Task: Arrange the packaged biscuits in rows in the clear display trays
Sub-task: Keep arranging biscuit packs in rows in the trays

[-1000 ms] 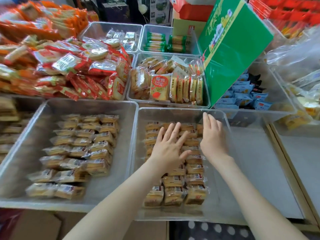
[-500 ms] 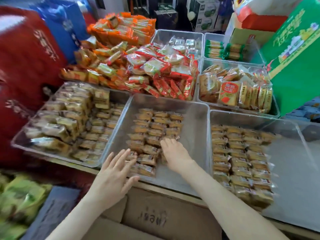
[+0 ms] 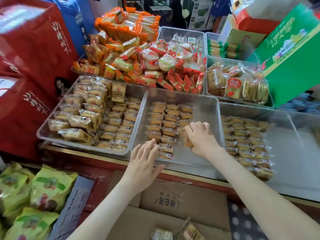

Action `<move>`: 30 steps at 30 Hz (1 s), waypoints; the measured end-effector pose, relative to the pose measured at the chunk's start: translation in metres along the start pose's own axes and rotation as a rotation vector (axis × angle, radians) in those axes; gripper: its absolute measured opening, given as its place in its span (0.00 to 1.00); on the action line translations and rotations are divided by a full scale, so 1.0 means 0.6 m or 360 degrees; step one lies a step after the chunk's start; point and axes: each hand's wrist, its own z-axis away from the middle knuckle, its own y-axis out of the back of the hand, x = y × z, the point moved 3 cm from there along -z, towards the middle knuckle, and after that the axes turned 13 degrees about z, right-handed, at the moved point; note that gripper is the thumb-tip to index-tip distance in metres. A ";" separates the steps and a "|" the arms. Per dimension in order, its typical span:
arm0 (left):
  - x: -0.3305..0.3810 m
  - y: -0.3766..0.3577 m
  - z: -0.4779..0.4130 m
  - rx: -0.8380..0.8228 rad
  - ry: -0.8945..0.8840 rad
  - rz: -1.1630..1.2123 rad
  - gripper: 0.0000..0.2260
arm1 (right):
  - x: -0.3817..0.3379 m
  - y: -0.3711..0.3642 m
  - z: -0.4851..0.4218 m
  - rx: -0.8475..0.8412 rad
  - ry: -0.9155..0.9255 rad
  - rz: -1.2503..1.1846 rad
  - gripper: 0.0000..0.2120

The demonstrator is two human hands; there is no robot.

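Observation:
Three clear display trays stand side by side. The middle tray (image 3: 206, 108) holds three rows of small packaged biscuits (image 3: 168, 124). My right hand (image 3: 201, 138) has its fingers curled over packets at the near end of the right-hand row. My left hand (image 3: 143, 163) lies flat, fingers straight, its tips touching the nearest packets of the left-hand row at the tray's front edge. The left tray (image 3: 45, 132) carries piled and rowed packets. The right tray (image 3: 284, 153) has several tidy rows.
Heaps of orange and red snack packets (image 3: 147, 61) fill the back. Red cartons (image 3: 29, 54) stand at left and a green box (image 3: 290, 54) at right. An open cardboard carton (image 3: 173, 213) with a few packets sits below the counter, and green bags (image 3: 34, 196) lie at lower left.
Both hands left the right tray and came to the middle one. My right hand moved to the right-hand row and curled over packets; my left hand reached forward to the tray's front packets.

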 end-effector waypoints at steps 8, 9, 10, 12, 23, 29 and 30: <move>0.179 0.147 -0.100 -0.0384 0.0083 0.1240 0.33 | 0.086 0.184 0.190 0.0161 0.0258 -0.0855 0.31; 0.201 0.158 -0.106 -0.0552 0.0115 0.1356 0.33 | 0.091 0.201 0.213 0.0196 0.0290 -0.1017 0.30; 0.220 0.169 -0.108 -0.0693 0.0158 0.1486 0.30 | 0.095 0.214 0.235 0.0223 0.0294 -0.1160 0.30; 0.251 0.183 -0.109 -0.0771 0.0245 0.1727 0.25 | 0.106 0.225 0.269 0.0277 0.0174 -0.1431 0.30; 0.347 0.161 -0.085 -0.0137 0.0715 0.2541 0.25 | 0.080 0.191 0.350 0.0557 -0.0896 -0.2134 0.16; 0.373 0.156 -0.070 -0.0092 0.0678 0.2535 0.24 | 0.073 0.194 0.370 0.0571 -0.0727 -0.2101 0.36; 0.374 0.159 -0.069 -0.0114 0.0666 0.2529 0.25 | 0.074 0.195 0.373 0.0574 -0.0719 -0.2138 0.37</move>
